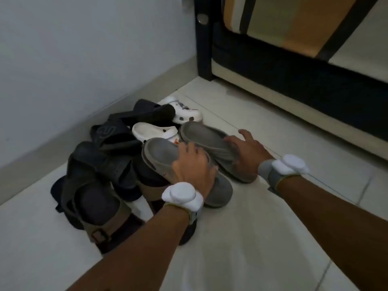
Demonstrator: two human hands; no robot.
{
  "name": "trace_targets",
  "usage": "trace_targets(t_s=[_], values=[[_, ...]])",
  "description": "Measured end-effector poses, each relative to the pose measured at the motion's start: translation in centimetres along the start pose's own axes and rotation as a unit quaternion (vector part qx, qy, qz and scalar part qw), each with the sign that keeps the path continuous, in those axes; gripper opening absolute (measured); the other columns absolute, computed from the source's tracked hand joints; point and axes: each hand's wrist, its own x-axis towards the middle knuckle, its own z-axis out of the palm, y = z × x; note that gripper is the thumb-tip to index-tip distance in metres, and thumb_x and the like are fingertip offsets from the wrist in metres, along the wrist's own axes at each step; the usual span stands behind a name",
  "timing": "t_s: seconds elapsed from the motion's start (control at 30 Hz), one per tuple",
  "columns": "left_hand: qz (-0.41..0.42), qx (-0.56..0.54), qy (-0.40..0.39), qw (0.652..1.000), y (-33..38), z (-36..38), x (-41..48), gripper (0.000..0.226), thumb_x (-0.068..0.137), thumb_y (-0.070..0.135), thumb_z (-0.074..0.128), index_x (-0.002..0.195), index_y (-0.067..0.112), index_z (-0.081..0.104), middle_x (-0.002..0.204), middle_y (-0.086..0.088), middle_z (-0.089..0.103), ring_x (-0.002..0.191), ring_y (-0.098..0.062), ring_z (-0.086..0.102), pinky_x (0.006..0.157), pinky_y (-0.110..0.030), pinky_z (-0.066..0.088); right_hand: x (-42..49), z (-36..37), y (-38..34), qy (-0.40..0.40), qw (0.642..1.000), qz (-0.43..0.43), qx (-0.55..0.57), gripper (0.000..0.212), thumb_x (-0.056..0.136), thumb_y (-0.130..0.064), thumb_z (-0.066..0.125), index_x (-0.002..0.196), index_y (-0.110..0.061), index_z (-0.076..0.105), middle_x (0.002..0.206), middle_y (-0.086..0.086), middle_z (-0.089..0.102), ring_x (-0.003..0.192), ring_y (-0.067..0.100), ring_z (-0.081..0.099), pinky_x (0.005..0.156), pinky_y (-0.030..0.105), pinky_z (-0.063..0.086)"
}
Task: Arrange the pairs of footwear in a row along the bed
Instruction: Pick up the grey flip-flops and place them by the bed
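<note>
Landmark: the bed (294, 66), at the far right of the floor.
Grey clogs: left clog (163, 156) and right clog (207, 141) lay side by side at the pile's bed-side edge, long axes slanting from near right to far left.
Left hand (193, 166): clamped on the left clog.
Right hand (245, 150): fingers closed over the right clog's rim.
Pile (109, 156): dark sandals and white clogs (184, 112) heaped on the wall (84, 49) side, away from the bed.
Room: bare tiled floor (262, 114) lay open between clogs and bed.

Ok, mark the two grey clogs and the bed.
left grey clog (161, 153), head view, toe top
right grey clog (201, 135), head view, upper
bed (294, 80), head view, dark side panel
</note>
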Motion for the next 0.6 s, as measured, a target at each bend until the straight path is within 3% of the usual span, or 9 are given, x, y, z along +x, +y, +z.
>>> trace_targets(t_s=[0.03,0.1,0.17,0.23,0.4,0.47,0.53,0.6], values=[[0.012,0.027,-0.003,1.0,0.4,0.7,0.4,0.051,0.078,0.059,0.059,0.106,0.016,0.061,0.12,-0.007,0.055,0.119,-0.028,0.041,0.08,-0.041,0.043,0.8,0.7,0.1,-0.017,1.0,0.013,-0.004,0.073,0.076,-0.027,0.069,0.138,-0.046,0.034,0.158,0.009,0.011,0.128,0.042,0.043,0.102,0.045,0.045],[0.031,0.069,-0.007,0.997,1.1,2.7,1.2,0.04,0.079,0.059,0.057,0.084,0.019,0.059,0.108,-0.006,0.064,0.111,-0.03,0.05,0.096,-0.048,0.033,2.1,2.3,0.5,-0.032,0.999,0.024,-0.007,0.066,0.076,-0.028,0.069,0.135,-0.04,0.042,0.146,0.017,0.038,0.12,0.041,0.05,0.098,0.041,0.048],[0.005,0.036,-0.025,0.999,1.9,3.5,1.7,0.046,0.081,0.055,0.056,0.057,0.021,0.037,0.092,-0.005,0.07,0.094,-0.029,0.059,0.102,-0.049,0.026,2.3,3.3,1.3,-0.008,1.0,0.014,0.009,0.05,0.077,-0.028,0.067,0.125,-0.032,0.052,0.127,0.014,0.059,0.111,0.037,0.059,0.091,0.037,0.049],[0.012,0.03,0.003,0.999,2.1,4.0,1.6,0.051,0.082,0.051,0.056,0.052,0.022,0.026,0.084,-0.005,0.07,0.089,-0.029,0.06,0.101,-0.047,0.028,1.5,3.6,1.6,0.029,0.999,0.002,0.031,0.04,0.077,-0.027,0.066,0.116,-0.03,0.058,0.12,0.013,0.064,0.109,0.035,0.06,0.087,0.035,0.048],[0.035,-0.006,-0.019,0.999,4.5,1.6,-0.2,0.036,0.075,0.051,0.058,0.06,0.023,0.04,0.087,-0.003,0.07,0.09,-0.03,0.062,0.105,-0.058,0.024,-4.2,0.5,3.9,0.08,0.994,0.034,0.069,0.035,0.076,-0.032,0.069,0.11,-0.028,0.06,0.115,0.013,0.066,0.105,0.035,0.061,0.084,0.033,0.048],[0.074,-0.004,-0.035,0.997,7.7,-0.4,-1.9,0.038,0.073,0.054,0.059,0.06,0.023,0.041,0.089,-0.001,0.068,0.09,-0.03,0.062,0.1,-0.058,0.032,-8.7,-1.4,6.5,0.099,0.989,0.065,0.084,0.037,0.077,-0.034,0.071,0.111,-0.026,0.06,0.114,0.014,0.065,0.104,0.035,0.062,0.085,0.035,0.05],[0.08,-0.023,-0.08,0.993,8.8,-1.1,-2.8,0.035,0.073,0.058,0.06,0.076,0.023,0.055,0.094,-0.001,0.062,0.097,-0.031,0.06,0.098,-0.059,0.038,-11.3,-2.1,7.8,0.117,0.983,0.085,0.111,0.04,0.077,-0.036,0.072,0.114,-0.026,0.059,0.115,0.014,0.064,0.104,0.035,0.062,0.087,0.035,0.051],[0.147,-0.063,-0.108,0.981,13.3,-2.0,-5.6,0.044,0.076,0.055,0.063,0.097,0.017,0.062,0.107,-0.008,0.065,0.104,-0.032,0.06,0.093,-0.048,0.048,-17.2,-3.8,11.2,0.149,0.975,0.112,0.123,0.04,0.078,-0.038,0.072,0.114,-0.027,0.059,0.116,0.013,0.064,0.104,0.034,0.062,0.087,0.034,0.05]])
